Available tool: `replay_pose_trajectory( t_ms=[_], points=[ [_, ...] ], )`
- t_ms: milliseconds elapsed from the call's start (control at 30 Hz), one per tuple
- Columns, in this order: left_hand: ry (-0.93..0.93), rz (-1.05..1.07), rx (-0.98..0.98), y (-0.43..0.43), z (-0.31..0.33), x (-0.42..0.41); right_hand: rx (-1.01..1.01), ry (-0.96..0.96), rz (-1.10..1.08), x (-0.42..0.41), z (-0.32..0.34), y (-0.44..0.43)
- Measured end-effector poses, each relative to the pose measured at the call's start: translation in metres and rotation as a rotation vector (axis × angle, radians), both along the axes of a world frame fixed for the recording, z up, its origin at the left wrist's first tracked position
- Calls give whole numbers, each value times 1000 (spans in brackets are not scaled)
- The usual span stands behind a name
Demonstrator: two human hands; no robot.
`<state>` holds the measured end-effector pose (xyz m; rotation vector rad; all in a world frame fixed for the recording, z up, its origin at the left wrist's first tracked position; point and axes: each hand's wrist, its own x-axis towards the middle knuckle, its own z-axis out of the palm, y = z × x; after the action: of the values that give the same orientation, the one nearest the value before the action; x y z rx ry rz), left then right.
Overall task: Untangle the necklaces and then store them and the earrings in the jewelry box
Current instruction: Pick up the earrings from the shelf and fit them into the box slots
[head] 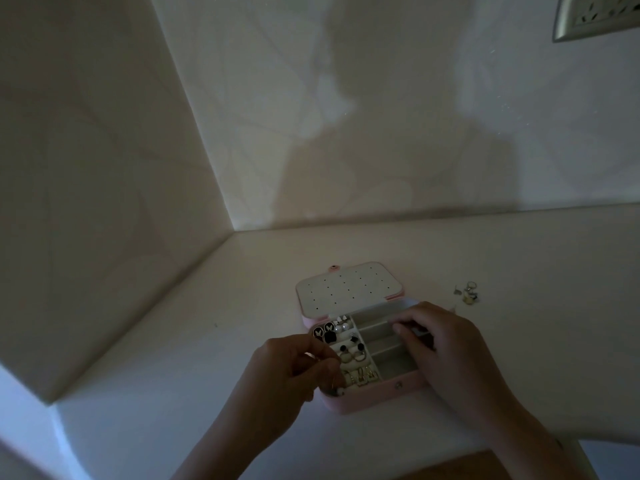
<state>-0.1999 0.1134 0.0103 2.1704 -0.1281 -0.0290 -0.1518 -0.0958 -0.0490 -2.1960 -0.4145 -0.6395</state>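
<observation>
A pink jewelry box (377,398) lies open on the white counter, its dotted lid (346,289) tipped back. Earrings (346,344) fill the left compartments; the right compartments look bare. My left hand (287,372) hovers over the box's front left corner, fingers curled, pinching a thin gold piece with a small bead (337,388). My right hand (440,348) rests on the box's right side, fingertips curled at a divider. A few loose earrings (468,293) lie on the counter to the right.
White walls meet in a corner behind the box, left of it. A wall socket plate (599,15) sits at the top right. The counter's front edge (519,445) runs just below my forearms. The light is dim.
</observation>
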Motion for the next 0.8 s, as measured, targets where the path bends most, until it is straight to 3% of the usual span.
replay_pose_trajectory(
  t_ms=[333,800],
  points=[
    [22,29,87,7,-3,10,14,-13,1,1,1,0],
    [150,-118,345,8,13,35,22,3,11,1,1,0]
  ],
)
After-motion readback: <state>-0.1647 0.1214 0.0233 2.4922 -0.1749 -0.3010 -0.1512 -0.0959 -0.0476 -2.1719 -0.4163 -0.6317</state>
